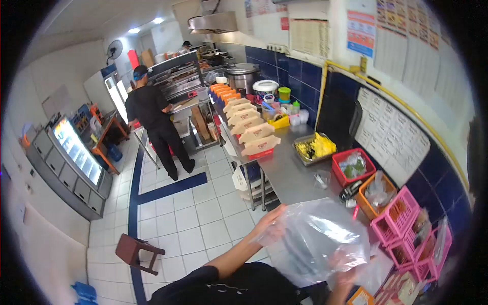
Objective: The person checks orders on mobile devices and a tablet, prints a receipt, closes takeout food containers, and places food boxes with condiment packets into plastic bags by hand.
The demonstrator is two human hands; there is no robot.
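A large clear plastic bag (317,234) is spread between my two hands, in front of my body and over the near end of the metal counter. My left hand (272,223) holds the bag's left edge, its fingers partly seen through the plastic. At the lower right, my right hand (344,267) grips the other side, partly covered by the shiny film. Just beyond the bag lie a small clear plastic piece (321,179) and a dark bottle-like object (349,190).
Folded food boxes (258,133) line the counter's left edge. A metal tray of yellow food (315,147), a red basket (354,165), an orange basket (376,192) and pink baskets (399,213) stand along the wall. A brown stool (137,252) and a co-worker (150,114) are to the left.
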